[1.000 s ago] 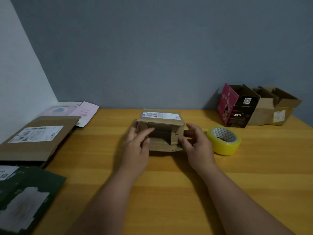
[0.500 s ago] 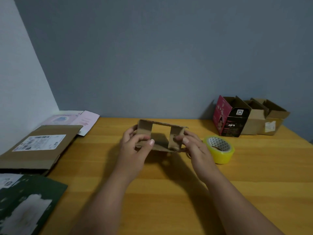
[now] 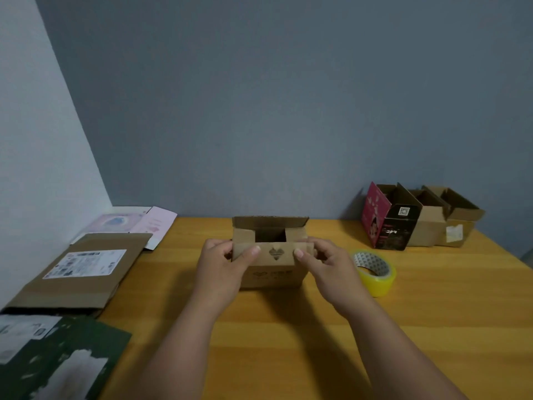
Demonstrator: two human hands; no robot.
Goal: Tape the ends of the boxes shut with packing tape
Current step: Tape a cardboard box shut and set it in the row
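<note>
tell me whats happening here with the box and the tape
A person holds a small cardboard box upright on the wooden table, the left hand and right hand gripping its near flap. The top end is not closed and no tape is on it. The yellow tape roll lies untouched beside the right hand.

A wooden table meets grey-blue walls.
</note>
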